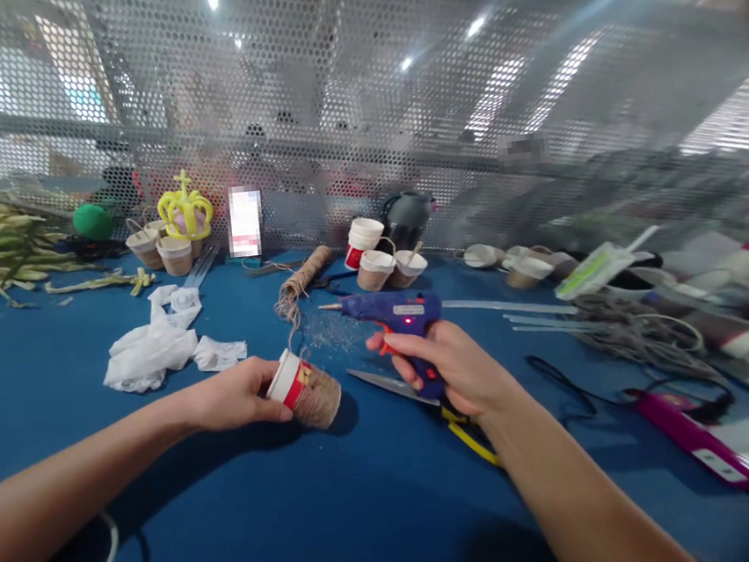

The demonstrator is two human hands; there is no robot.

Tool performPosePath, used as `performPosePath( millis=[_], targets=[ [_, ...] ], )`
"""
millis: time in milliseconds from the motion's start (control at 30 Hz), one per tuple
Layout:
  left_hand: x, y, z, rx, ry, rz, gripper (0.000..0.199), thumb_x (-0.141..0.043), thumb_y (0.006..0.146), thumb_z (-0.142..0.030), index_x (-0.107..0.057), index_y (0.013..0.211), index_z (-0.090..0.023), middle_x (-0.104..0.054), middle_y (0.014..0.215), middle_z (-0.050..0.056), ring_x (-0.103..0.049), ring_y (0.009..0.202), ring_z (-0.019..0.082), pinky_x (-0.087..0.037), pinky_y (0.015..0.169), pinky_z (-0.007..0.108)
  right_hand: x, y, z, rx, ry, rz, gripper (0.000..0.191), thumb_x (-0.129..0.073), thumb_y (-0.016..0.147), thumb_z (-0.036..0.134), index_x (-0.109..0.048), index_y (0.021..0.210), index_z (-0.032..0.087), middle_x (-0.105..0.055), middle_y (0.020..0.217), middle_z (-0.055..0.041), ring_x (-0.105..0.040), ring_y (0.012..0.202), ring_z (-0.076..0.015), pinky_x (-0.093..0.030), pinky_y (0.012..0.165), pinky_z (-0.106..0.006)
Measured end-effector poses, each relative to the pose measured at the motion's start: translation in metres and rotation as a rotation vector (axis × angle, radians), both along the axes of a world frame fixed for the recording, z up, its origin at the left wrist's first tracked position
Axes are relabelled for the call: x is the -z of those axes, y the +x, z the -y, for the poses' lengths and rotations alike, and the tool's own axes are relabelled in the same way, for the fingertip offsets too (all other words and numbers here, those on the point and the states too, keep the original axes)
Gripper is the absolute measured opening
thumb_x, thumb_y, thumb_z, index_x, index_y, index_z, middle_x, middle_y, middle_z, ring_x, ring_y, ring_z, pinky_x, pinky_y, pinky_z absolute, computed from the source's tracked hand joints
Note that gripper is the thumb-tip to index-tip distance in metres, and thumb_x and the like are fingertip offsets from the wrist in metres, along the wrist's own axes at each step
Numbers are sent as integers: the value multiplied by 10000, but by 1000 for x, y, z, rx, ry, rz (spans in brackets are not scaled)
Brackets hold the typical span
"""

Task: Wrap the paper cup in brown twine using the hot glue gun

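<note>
My left hand [243, 395] grips a paper cup [316, 397] by its white rim, tilted on its side over the blue table. Brown twine wraps most of the cup, leaving a red band bare near the rim. From the cup a strand runs back to a roll of twine [308, 274]. My right hand [454, 357] is closed round the handle of a blue glue gun [390, 308], fingers at its orange trigger. A red light glows on the gun, and its nozzle points left, above and apart from the cup. Scissors [394, 385] with yellow-and-black handles lie beneath my right hand.
Crumpled white tissue [149, 351] lies at left. Several small cups [377, 267] stand at the back, near a yellow crown [186, 212]. Clear glue sticks [544, 322] and grey cord [638, 335] lie at right, with a magenta tool [701, 439] nearer me. Perforated metal [304, 102] closes the back.
</note>
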State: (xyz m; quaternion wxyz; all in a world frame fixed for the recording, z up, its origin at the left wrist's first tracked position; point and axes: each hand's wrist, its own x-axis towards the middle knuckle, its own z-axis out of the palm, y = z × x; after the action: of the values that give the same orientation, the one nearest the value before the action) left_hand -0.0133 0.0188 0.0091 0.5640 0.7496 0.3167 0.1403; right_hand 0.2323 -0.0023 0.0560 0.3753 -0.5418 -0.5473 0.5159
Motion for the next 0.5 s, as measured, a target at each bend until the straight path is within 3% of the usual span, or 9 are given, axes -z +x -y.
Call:
performPosePath(
  millis=[133,300,367,500],
  targets=[
    [7,0,1,-27,3,-15,329,-577,727,-273,-569,995,-81,-646,927,77,-573,828,201,-444,752,277,-4,-7,23,-51,117,279,212,-574,724,345,-564,651,146,-461,385,53,-426,376,-77,-371,419,-206],
    [11,2,8,10,-112,175,417,-470,810,-401,-530,1081,-89,-601,1044,100,-540,922,197,-416,812,278,3,-7,38,-102,155,483,311,-561,719,362,-450,478,198,-461,374,44,-446,358,-97,-392,399,-224],
    [11,7,9,-75,-125,197,419,-447,816,-424,-546,1053,-93,-612,1002,81,-541,890,184,-413,794,264,5,-7,40,-86,230,526,338,-555,720,359,-430,442,212,-457,360,44,-445,348,-105,-376,371,-228],
    [10,17,7,-325,-99,59,457,-419,791,-499,-614,809,-86,-587,661,10,-484,591,116,-372,574,211,7,-8,40,-70,304,572,331,-543,732,352,-446,445,218,-469,361,42,-452,347,-112,-374,360,-233]
  ],
)
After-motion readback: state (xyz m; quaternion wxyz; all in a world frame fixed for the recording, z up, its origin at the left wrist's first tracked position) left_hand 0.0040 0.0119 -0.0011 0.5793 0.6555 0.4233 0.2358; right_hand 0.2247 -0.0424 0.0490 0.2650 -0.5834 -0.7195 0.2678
